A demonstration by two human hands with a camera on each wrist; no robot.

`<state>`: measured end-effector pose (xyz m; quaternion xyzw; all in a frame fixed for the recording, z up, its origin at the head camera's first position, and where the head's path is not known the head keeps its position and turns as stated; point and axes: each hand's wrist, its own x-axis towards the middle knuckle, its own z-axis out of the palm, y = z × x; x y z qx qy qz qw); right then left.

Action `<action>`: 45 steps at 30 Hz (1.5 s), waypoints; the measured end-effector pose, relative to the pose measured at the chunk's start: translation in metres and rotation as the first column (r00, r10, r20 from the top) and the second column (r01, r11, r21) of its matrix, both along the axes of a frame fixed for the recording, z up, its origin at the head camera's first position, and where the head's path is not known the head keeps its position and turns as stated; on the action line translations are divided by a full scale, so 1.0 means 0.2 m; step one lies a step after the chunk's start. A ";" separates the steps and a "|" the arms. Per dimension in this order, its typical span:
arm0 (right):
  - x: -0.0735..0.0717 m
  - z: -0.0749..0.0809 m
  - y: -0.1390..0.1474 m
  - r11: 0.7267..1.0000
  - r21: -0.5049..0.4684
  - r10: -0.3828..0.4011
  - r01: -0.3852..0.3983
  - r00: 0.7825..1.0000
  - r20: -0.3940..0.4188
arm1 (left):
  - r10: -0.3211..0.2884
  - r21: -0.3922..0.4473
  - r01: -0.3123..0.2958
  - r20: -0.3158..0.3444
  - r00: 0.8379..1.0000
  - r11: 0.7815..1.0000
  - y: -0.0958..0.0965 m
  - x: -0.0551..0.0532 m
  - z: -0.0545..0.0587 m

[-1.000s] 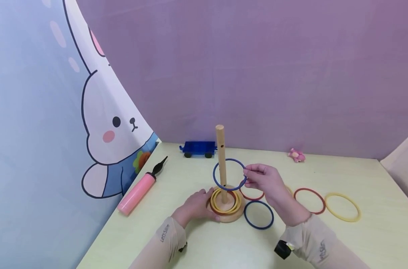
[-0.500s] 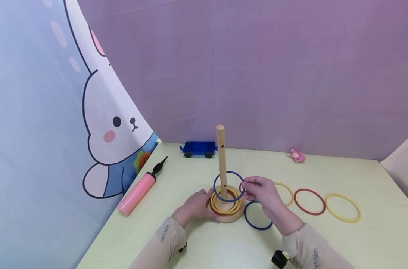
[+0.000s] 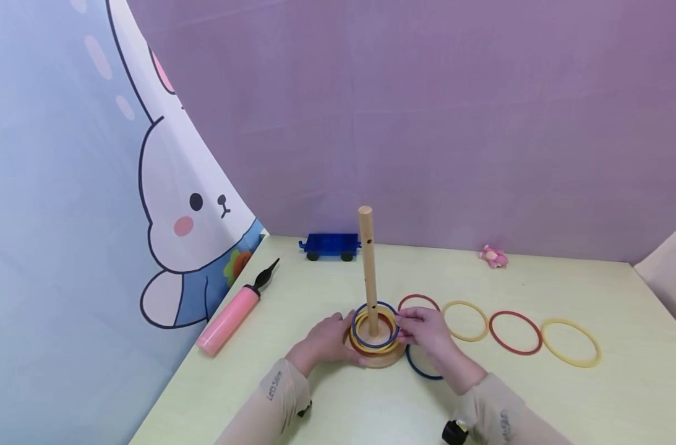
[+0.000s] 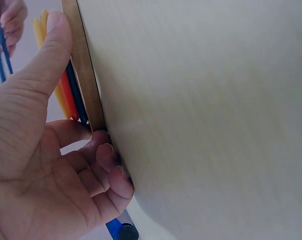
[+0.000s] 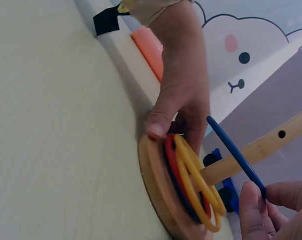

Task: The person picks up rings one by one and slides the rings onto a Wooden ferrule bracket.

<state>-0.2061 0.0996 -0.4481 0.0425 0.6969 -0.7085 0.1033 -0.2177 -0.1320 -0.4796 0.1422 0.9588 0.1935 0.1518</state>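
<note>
My left hand (image 3: 329, 340) grips the round wooden base (image 3: 383, 363) at its left edge, thumb on top and fingers curled at the rim. An upright wooden peg (image 3: 368, 266) rises from this base. Around the peg's foot lie yellow rings (image 5: 182, 172), a red ring (image 5: 171, 159) and a dark blue ring beneath. My right hand (image 3: 427, 330) pinches a blue ring (image 5: 235, 152) between thumb and fingers. That blue ring encircles the lower peg, tilted and held just above the yellow rings, as the right wrist view shows.
Right of the base lie another blue ring (image 3: 423, 374), red rings (image 3: 516, 353) and yellow rings (image 3: 571, 363). A blue toy wagon (image 3: 331, 245) and a small pink figure (image 3: 495, 256) sit at the back. A pink hand pump (image 3: 229, 321) lies on the left.
My right hand has lowered the blue ring down the peg, from about mid-height to just over the stacked rings. The left hand has kept its grip on the base.
</note>
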 end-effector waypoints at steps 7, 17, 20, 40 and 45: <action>-0.01 -0.05 -0.03 1.000 0.003 -0.030 0.030 1.000 0.005 | -0.026 -0.011 0.026 -0.040 0.999 1.000 0.00 0.00 0.00; -0.02 -0.09 -0.03 0.999 0.023 -0.037 0.037 0.999 0.009 | -0.036 -0.010 0.035 -0.048 0.998 0.999 -0.01 -0.01 -0.01; -0.02 -0.10 -0.01 0.998 0.050 -0.029 0.029 1.000 -0.001 | -0.036 -0.012 0.035 -0.051 0.998 0.999 -0.01 -0.01 -0.02; 0.07 -0.08 0.29 0.969 0.233 -0.068 0.078 0.996 -0.050 | -0.008 0.005 0.008 -0.024 1.000 1.000 -0.01 -0.01 -0.02; 0.10 -0.10 0.33 0.953 0.287 -0.085 0.097 0.995 -0.054 | -0.006 0.011 0.006 -0.023 1.000 1.000 -0.01 -0.01 -0.03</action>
